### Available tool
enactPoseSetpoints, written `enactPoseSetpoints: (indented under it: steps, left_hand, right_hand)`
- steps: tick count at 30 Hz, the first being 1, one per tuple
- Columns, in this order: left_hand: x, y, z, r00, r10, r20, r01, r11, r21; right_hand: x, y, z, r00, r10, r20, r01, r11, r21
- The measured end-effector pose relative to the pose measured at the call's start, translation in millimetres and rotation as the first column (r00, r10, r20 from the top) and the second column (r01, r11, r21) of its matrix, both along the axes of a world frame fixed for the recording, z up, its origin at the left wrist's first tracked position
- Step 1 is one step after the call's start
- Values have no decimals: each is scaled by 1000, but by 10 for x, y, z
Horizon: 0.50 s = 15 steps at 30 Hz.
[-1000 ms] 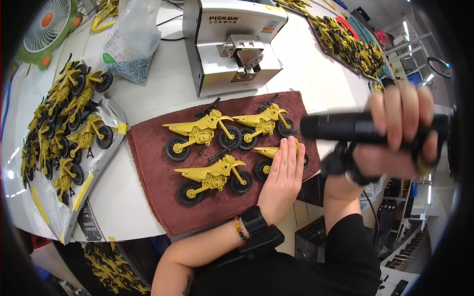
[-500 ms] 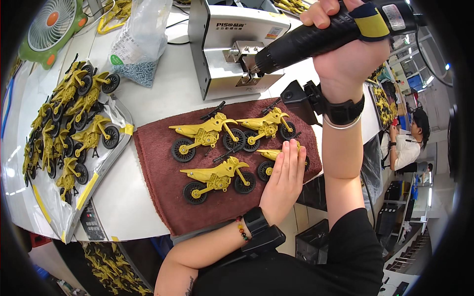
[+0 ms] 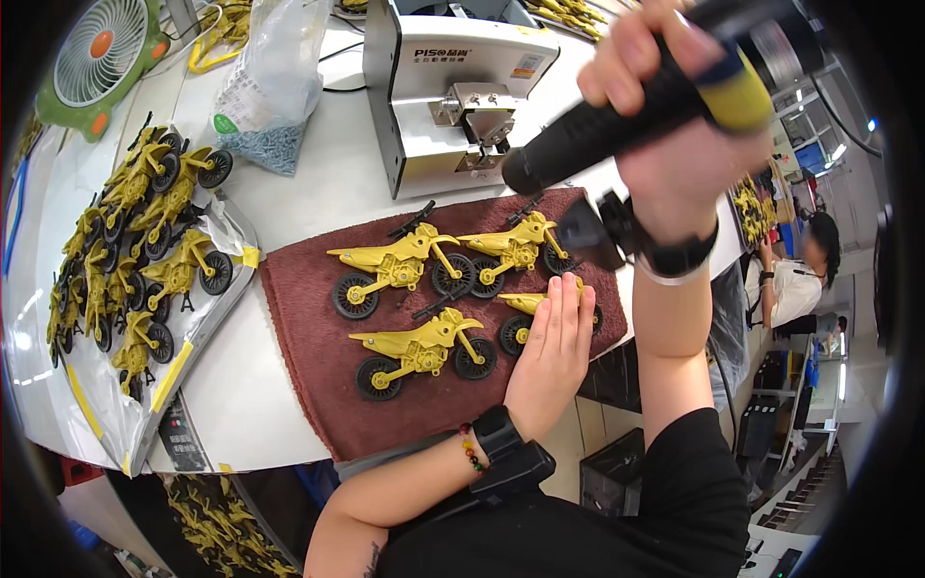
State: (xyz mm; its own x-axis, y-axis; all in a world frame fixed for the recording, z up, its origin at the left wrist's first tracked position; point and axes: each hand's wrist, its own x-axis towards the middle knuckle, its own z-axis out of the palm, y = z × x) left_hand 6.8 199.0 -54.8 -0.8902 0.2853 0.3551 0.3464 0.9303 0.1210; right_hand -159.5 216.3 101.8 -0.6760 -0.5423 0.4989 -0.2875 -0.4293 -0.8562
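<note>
My right hand [image 3: 689,159] is wrapped around a black electric screwdriver [image 3: 602,135], raised and slightly blurred. Its tip points left, just in front of the silver screw feeder [image 3: 424,125]. Fingers straight and together, my left hand [image 3: 554,352] lies flat over a yellow toy motorcycle [image 3: 520,302], hiding most of it. Three more toy motorcycles lie on the brown cloth [image 3: 323,409]: one at the far left [image 3: 395,258], one at the far right [image 3: 515,246], and one nearer [image 3: 419,349].
At left, a tray [image 3: 207,318] carries a heap of yellow toy motorcycles. Behind it stand a green fan [image 3: 101,53] and a clear bag of small screws [image 3: 265,144]. More yellow parts [image 3: 222,525] sit below the table edge. Another person [image 3: 795,279] is off to the right.
The screwdriver has come away from the feeder's front block, its tip moving nearer to the cloth. My left hand and the toy motorcycles have hardly moved.
</note>
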Motion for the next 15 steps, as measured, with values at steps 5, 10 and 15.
enactPoseSetpoints:
  steps: [5, 10, 15]
  left_hand:
    - [21, 24, 9, 998, -16, 66, 18, 1000, -21]
    - [-13, -10, 35, 1000, -6, 0, 6, 998, 68]
    - [6, 45, 2, 997, -15, 70, 13, 1000, 16]
  right_hand:
    - [530, 265, -63, 994, 61, 87, -63, 998, 18]
    - [640, 296, -195, 991, -135, 8, 135, 990, -43]
    - [302, 250, -93, 996, -44, -84, 25, 977, -213]
